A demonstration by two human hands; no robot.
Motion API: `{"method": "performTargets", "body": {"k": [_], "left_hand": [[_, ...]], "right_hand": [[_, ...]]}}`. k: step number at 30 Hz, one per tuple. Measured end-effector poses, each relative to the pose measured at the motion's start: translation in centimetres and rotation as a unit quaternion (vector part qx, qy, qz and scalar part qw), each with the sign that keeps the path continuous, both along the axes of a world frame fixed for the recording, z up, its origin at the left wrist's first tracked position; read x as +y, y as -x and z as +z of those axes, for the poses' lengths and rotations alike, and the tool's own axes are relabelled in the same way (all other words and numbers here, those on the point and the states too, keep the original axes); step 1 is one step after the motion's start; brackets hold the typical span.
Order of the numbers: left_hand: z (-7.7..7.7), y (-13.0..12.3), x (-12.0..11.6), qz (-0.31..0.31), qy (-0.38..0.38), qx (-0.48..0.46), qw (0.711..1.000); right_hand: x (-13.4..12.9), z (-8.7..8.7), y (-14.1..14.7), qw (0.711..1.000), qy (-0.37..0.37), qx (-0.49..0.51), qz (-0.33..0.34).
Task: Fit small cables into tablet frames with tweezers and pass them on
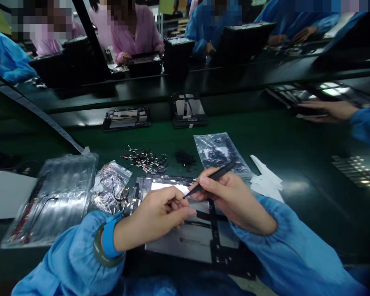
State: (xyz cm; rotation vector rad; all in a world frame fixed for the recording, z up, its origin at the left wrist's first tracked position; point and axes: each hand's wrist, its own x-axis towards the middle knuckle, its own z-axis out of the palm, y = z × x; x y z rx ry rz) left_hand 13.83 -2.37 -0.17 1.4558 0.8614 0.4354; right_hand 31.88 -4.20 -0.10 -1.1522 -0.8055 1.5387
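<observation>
Pinching a black tool (219, 172), right hand (234, 197) sits beside curled left hand (157, 216).

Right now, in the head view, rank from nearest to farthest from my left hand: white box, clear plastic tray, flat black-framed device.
1. Flat black-framed device, underneath.
2. Clear plastic tray, to the left.
3. White box, at the left edge.

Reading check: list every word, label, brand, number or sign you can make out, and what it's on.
None can be read.
Open device: faint marks on its silver panel, too small to read.
Clear bag: pale patch inside, too blurred to read.
</observation>
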Motion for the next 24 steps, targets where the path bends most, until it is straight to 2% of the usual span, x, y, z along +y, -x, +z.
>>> {"method": "performTargets", "body": {"k": [3,6,8,11,14,17,20,24], "left_hand": [[-0.1,0.9,0.2,-0.023,-0.092,0.068,0.993],[-0.3,2.5,0.1,-0.037,-0.218,0.136,0.966],[-0.2,3.6,0.0,-0.031,-0.257,0.151,0.954],[-0.2,5.0,-0.2,0.042,-0.304,0.19,0.933],[-0.6,6.4,-0.4,0.128,-0.356,0.231,0.896],[-1.8,7.6,-0.6,0.145,-0.408,0.252,0.866],[-3.2,8.3,-0.8,0.178,-0.412,0.258,0.856],[-4.7,8.1,-1.3,0.217,-0.288,0.22,0.906]], "right_hand": [[-0.1,-0.5,-0.5,0.998,-0.025,-0.037,-0.04],[0.0,-1.5,-1.2,0.985,-0.061,-0.135,-0.086],[0.2,-2.1,-1.3,0.973,-0.075,-0.199,-0.087],[0.5,-2.8,-1.1,0.955,-0.091,-0.272,-0.071],[0.9,-3.2,-0.7,0.943,-0.086,-0.318,-0.056],[1.2,-3.6,-0.6,0.943,-0.07,-0.322,-0.046],[1.2,-4.1,-0.7,0.937,-0.085,-0.335,-0.047],[1.0,-4.6,-0.7,0.918,-0.119,-0.374,-0.048]]}}
